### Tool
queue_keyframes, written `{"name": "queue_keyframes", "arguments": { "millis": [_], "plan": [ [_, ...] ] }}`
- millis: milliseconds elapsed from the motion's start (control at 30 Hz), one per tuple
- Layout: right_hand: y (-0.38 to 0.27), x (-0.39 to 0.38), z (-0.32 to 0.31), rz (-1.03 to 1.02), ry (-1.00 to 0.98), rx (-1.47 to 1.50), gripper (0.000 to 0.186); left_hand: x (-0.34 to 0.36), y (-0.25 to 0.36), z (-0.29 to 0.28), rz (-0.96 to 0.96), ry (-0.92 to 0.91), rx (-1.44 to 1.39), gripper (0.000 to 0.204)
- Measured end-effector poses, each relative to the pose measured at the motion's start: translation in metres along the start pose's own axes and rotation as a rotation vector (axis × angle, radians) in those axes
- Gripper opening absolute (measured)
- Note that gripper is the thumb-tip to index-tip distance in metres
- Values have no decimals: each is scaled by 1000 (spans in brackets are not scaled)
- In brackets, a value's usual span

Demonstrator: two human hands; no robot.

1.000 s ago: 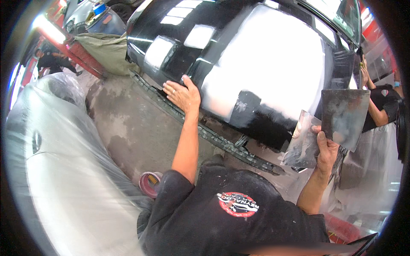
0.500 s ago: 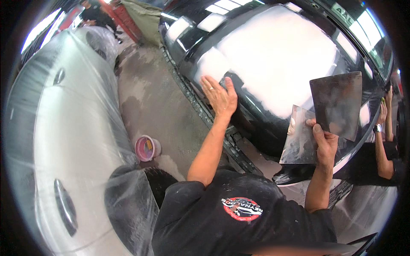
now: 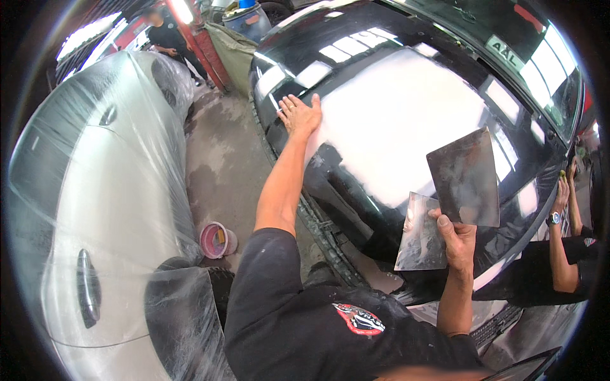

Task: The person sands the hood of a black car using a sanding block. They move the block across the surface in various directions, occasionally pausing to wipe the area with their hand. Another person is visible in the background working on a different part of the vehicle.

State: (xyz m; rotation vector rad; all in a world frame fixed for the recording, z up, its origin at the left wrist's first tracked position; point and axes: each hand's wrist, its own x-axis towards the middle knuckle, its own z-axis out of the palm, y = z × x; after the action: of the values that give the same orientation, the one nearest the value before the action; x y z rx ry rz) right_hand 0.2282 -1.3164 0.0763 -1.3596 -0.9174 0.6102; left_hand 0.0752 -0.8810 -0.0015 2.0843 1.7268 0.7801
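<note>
With fingers spread, my left hand [image 3: 300,116] lies flat on the front left part of a black car's bonnet [image 3: 298,54], beside a large white patch [image 3: 406,114] on the paint. My right hand [image 3: 459,244] grips two thin flat plates over the nearer side of the bonnet. One is a dark, smudged rectangular plate [image 3: 467,178]; the other is a paler grey plate [image 3: 420,235] streaked with light residue. My right thumb presses over their lower part, and the other fingers are largely hidden behind them.
A silver car [image 3: 108,222] under clear plastic sheeting stands at left. A pink bucket [image 3: 218,240] sits on the floor between the cars. At right, another person's hands [image 3: 560,193] touch the black car's side. Someone stands by a red post [image 3: 200,54] at far left.
My left hand has slid farther away across the bonnet, from the patch's near edge toward its far left. The plates remain in my right hand. The view has shifted somewhat.
</note>
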Motion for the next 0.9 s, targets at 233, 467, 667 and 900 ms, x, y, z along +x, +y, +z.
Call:
{"name": "queue_keyframes", "arguments": {
  "millis": [233, 467, 667, 900],
  "plan": [
    [0, -13, -19, 32, -26, 36, 19, -89, 17, 6, 121, 28, -22, 88],
    [2, -12, -20, -19, -95, 106, 18, -186, 36, 7, 177, 23, -39, 86],
    [2, -21, -24, 8, 10, 89, 18, -223, 2, -27, 509, -44, -171, 55],
    [7, -33, -16, 98, 90, 140, 17, -42, -25, -39, 705, 153, 87, 58]
  ]
}}
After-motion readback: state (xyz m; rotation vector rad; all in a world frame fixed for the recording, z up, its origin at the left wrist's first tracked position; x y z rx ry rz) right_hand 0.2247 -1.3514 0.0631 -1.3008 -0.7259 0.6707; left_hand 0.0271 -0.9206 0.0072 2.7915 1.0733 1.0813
